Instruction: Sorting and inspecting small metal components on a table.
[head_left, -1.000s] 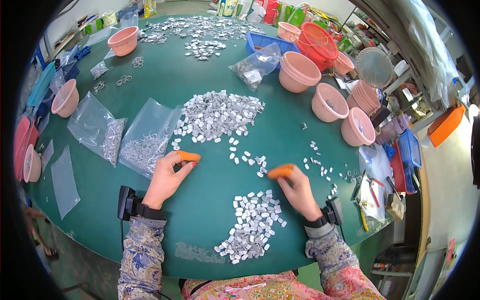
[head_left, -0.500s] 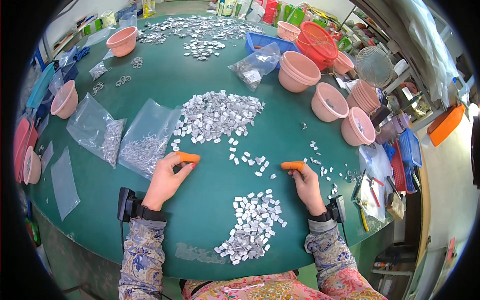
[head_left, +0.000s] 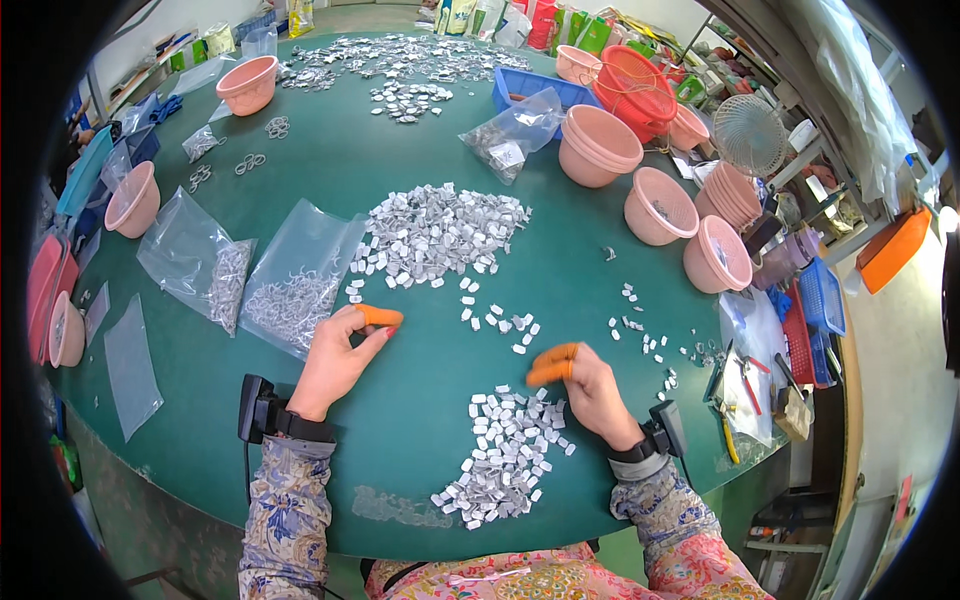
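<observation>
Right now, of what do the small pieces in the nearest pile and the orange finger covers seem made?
Small pieces: probably satin metal, given the silvery sheen; coated plastic possible.
Orange finger covers: likely matte rubber, from their snug, dull look.

Left hand: palm hidden; anything between thumb and forefinger too small to tell. Right hand: thumb hidden. Grey heap: lower layers hidden. Clear bag: corner behind left hand. Left sleeve: cut by lower edge. Far scattered pieces: shapes too small to tell.
</observation>
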